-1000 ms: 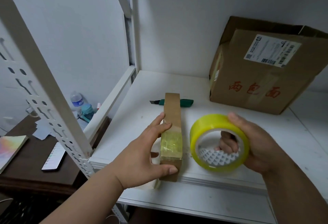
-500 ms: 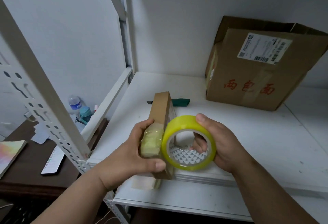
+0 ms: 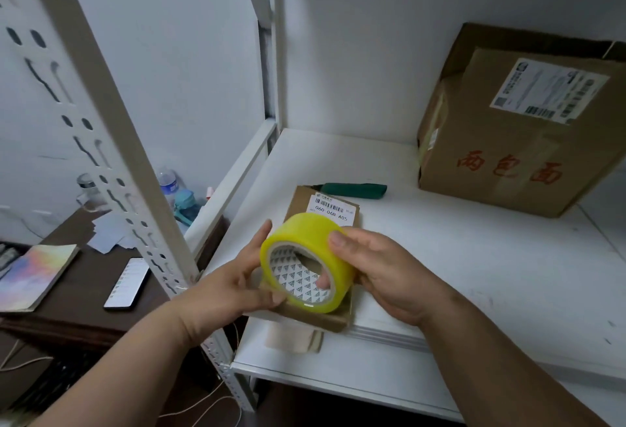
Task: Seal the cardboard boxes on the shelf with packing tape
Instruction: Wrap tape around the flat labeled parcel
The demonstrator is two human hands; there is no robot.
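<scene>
We grip the tape roll with both hands, right hand with thumb over its rim and fingers curled through its core, left hand pinching its left side, above the small box lying flat at the shelf's front-left corner, the large box standing at the back edge.

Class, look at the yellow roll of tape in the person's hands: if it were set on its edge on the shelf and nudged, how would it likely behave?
The tape roll is round, so on edge it would probably roll across the flat shelf. Its hollow core suggests it is fairly light. The glossy surface looks smooth, perhaps slippery, though the right hand grips it through the core.
</scene>
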